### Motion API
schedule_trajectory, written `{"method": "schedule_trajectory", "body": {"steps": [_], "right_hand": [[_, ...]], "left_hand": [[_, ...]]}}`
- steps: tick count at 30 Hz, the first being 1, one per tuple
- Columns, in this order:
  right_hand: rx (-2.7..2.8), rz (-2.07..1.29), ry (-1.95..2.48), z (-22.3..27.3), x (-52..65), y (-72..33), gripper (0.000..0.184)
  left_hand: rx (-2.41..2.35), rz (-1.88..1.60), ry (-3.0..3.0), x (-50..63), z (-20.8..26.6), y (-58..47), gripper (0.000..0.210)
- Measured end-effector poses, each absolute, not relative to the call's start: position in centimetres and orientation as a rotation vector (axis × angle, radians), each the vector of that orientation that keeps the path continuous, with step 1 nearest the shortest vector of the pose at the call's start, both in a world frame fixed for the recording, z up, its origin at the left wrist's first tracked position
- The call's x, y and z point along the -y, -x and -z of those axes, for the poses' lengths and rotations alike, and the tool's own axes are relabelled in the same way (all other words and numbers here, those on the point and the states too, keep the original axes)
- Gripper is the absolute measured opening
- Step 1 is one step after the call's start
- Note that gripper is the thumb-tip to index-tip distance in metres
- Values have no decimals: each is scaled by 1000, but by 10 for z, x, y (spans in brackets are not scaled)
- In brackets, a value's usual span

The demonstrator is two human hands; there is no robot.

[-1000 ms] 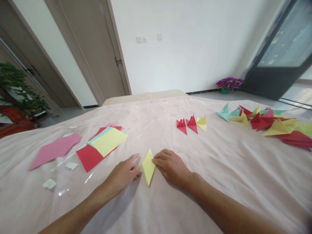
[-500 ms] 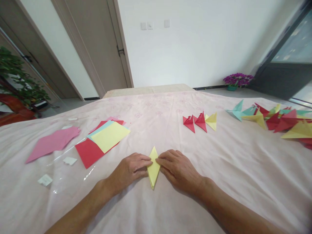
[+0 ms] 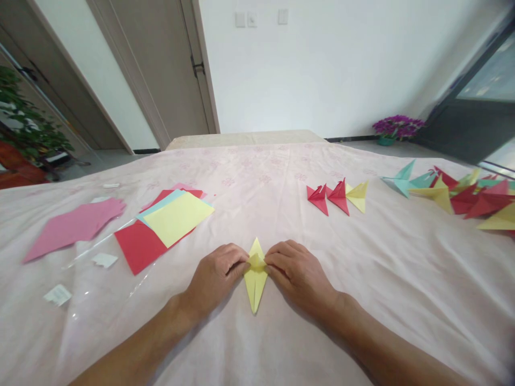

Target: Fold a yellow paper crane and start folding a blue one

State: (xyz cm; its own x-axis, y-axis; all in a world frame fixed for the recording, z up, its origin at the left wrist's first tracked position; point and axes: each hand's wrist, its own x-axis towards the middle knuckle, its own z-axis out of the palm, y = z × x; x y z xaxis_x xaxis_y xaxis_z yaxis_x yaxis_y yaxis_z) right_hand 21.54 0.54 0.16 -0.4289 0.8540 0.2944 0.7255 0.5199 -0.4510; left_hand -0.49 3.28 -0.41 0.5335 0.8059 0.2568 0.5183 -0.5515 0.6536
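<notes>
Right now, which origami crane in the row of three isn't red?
The yellow origami crane, at the row's right end; the middle origami crane and the left origami crane are both red.

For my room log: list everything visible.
Folded paper: 1, yellow, centre
Pink sheets: several, pink, far left
Mixed sheets: several, multicoloured, left
Figure row: 3, red and yellow, right
Figure heap: many, multicoloured, far right
Scraps: 4, white, left
Plastic: count unclear, clear, left
Tablecloth: 1, pale pink, underneath
Far cover: 1, beige, back
Flowers: 1 pot, purple, back right
Plant: 1, green, left
Furniture: 1, reddish, left
Doors: 3, brown left, dark right
Wall: 1, white, back
Wall plates: 3, white, back
Left hand: 1, bare, paper's left
Right hand: 1, bare, paper's right
</notes>
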Motion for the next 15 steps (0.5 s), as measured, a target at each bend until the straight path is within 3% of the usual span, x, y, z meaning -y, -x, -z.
{"method": "schedule_trajectory", "body": {"steps": [15], "right_hand": [[2143, -258, 1519, -1, -4, -204, 10]], "left_hand": [[-1437, -626, -2388, -25, 3, -13, 15]]}}
